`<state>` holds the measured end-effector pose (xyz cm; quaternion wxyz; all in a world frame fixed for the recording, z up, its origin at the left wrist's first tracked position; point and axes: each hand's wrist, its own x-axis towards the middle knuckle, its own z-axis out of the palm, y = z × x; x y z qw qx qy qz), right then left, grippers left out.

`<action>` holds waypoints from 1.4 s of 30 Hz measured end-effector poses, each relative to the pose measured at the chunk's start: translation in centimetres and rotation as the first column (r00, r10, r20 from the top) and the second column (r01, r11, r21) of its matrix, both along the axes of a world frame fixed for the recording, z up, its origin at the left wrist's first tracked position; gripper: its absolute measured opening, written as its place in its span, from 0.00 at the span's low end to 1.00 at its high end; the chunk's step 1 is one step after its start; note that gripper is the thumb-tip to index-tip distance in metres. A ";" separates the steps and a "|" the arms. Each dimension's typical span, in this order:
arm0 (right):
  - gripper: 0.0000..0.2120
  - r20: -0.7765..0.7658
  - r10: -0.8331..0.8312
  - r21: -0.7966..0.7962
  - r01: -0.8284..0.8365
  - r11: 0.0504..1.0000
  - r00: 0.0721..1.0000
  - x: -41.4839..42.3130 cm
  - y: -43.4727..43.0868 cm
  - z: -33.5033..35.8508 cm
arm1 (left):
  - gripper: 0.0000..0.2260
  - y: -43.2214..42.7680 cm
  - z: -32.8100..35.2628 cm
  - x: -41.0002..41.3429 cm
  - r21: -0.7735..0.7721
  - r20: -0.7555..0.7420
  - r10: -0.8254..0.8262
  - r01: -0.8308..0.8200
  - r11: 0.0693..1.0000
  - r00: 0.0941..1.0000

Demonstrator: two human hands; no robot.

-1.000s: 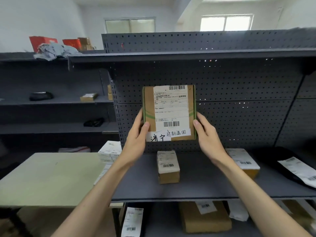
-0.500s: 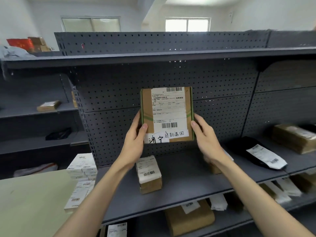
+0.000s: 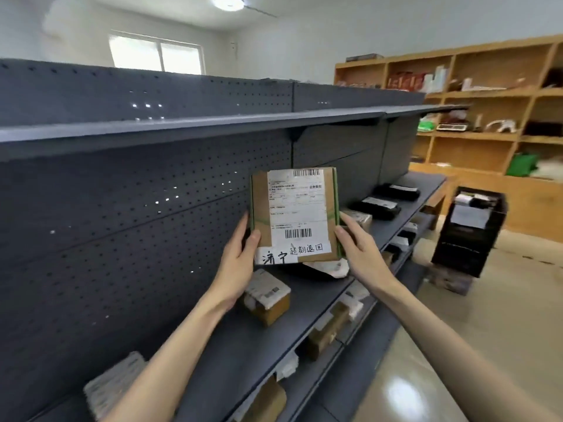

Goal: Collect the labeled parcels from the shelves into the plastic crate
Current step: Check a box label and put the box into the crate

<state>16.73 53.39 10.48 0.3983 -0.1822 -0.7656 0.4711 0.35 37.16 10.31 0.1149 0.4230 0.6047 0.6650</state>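
Parcel [image 3: 295,216], a flat rectangular cardboard box with white paper label, is gripped edgewise by left hand [image 3: 236,263] and right hand [image 3: 359,251].

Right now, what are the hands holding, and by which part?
One labeled parcel: the left hand grips its lower left edge, the right hand its lower right edge.

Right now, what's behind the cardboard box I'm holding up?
The perforated back panel shows around the cardboard box. A dark bag with a white label pokes out below its bottom edge; the rest is covered.
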 end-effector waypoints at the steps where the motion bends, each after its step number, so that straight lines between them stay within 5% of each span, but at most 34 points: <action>1: 0.17 0.000 -0.059 0.004 0.059 0.998 0.998 1.7 1.1 0.1 | 0.22 2.0 0.1 0.8 0.002 -0.009 -0.069 0.069 0.998 0.998; 8: 0.15 -0.003 -0.481 0.020 0.481 0.876 0.877 12.9 8.8 0.3 | 0.23 15.8 0.6 7.9 0.025 -0.028 -0.385 0.386 0.922 0.922; 15: 0.15 -0.045 -0.673 0.010 0.674 0.739 0.739 22.1 16.3 0.7 | 0.23 28.6 1.7 15.6 0.024 -0.057 -0.582 0.584 0.812 0.811; 26: 0.18 -0.104 -0.663 -0.029 0.664 0.747 0.741 28.7 33.8 4.6 | 0.22 49.0 5.5 22.7 0.098 -0.083 -0.653 0.658 0.746 0.753; 42: 0.21 -0.040 -0.724 -0.026 0.724 0.689 0.688 26.6 59.2 1.4 | 0.23 74.4 2.6 20.8 0.047 -0.029 -0.663 0.663 0.747 0.748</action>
